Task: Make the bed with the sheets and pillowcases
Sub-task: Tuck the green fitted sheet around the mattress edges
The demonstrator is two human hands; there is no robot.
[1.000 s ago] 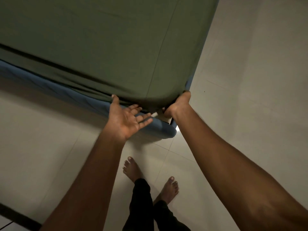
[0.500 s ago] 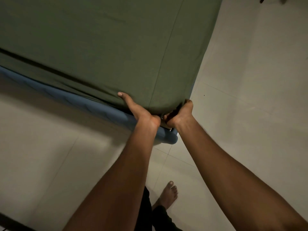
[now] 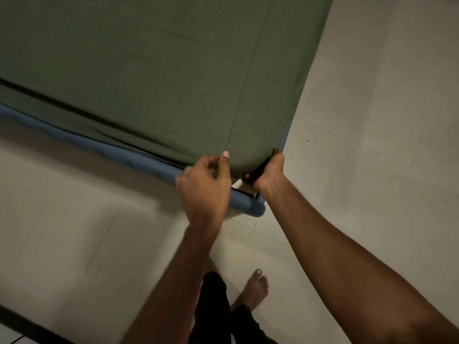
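Observation:
A green fitted sheet covers the mattress, stretched smooth over the top and down its near side. Below it runs the blue padded bed base, ending in a rounded corner. My left hand is at the sheet's near corner, back of the hand up, fingers curled, thumb tip on the green fabric. My right hand grips the sheet's dark hem under the mattress corner, fingers hidden beneath the fabric.
Pale tiled floor lies right of the bed and in front of it. My bare foot and dark trouser legs stand just below the corner. A dark strip crosses the bottom left.
My left hand turned from open, palm up, under the sheet edge to palm down with fingers curled at the corner. My right hand stayed gripping the corner hem.

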